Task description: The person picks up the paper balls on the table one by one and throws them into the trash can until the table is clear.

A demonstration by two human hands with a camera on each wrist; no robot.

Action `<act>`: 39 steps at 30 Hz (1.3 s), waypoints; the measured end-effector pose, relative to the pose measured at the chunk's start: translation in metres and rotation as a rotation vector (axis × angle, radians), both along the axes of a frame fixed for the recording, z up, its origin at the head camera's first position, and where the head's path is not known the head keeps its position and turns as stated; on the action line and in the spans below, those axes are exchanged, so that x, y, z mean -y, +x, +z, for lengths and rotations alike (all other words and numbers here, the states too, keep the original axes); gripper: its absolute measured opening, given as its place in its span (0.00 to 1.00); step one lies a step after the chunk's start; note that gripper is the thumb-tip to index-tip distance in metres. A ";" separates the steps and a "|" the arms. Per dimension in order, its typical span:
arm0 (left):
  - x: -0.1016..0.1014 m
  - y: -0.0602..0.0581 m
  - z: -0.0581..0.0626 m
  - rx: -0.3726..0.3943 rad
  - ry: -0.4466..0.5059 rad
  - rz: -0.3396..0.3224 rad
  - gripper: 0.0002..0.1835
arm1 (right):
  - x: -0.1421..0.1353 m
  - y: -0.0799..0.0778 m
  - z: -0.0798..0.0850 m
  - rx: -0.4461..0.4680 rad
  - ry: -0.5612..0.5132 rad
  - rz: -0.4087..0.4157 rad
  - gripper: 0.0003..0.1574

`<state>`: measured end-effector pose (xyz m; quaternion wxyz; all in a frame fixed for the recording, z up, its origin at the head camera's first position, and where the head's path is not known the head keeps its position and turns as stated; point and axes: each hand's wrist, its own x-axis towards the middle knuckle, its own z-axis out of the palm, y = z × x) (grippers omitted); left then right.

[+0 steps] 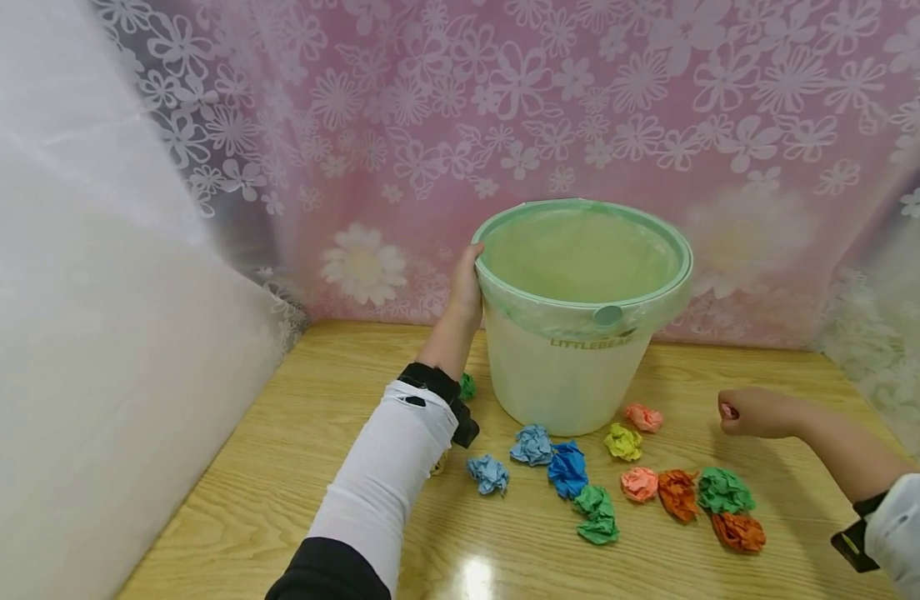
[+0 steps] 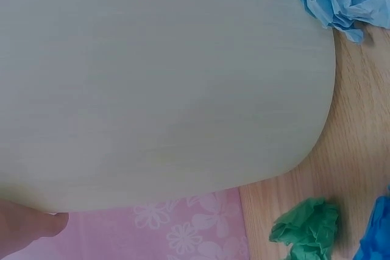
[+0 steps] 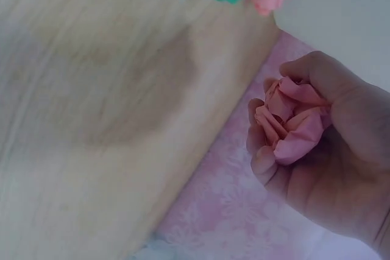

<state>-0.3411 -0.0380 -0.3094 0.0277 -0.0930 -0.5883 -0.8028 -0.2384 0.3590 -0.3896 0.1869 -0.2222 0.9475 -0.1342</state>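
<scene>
A pale bin [image 1: 561,375] with a green rim and a clear plastic liner stands on the table. My left hand [image 1: 466,287] holds it by the left side of the rim; most of those fingers are hidden. In the left wrist view the bin's wall [image 2: 158,77] fills most of the picture, one fingertip [image 2: 55,224] at its edge. To the right of the bin, above the table, my right hand [image 1: 760,414] grips a pink crumpled paper ball [image 3: 295,120], with the fingers curled round it.
Several crumpled paper balls lie before the bin: light blue [image 1: 488,474], dark blue [image 1: 568,469], green [image 1: 597,515], yellow [image 1: 623,442], pink [image 1: 640,484] and orange [image 1: 739,532]. A green one [image 1: 467,386] sits partly behind my left wrist. A pink floral curtain [image 1: 430,167] hangs behind the wooden table [image 1: 280,483].
</scene>
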 end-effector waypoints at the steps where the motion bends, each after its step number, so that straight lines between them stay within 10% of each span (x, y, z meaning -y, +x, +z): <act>1: 0.000 0.000 0.000 0.000 -0.001 0.001 0.21 | 0.000 0.000 0.003 -0.001 0.001 0.001 0.11; 9: -0.001 0.000 0.000 -0.002 -0.009 0.009 0.22 | 0.004 -0.007 0.021 -0.095 -0.085 -0.044 0.12; 21: -0.002 0.001 0.000 0.008 -0.022 -0.006 0.22 | 0.006 -0.017 0.072 -0.341 0.063 -0.042 0.08; 39: 0.002 0.001 0.001 0.011 -0.029 -0.001 0.22 | 0.028 -0.031 0.168 -0.420 0.060 -0.126 0.05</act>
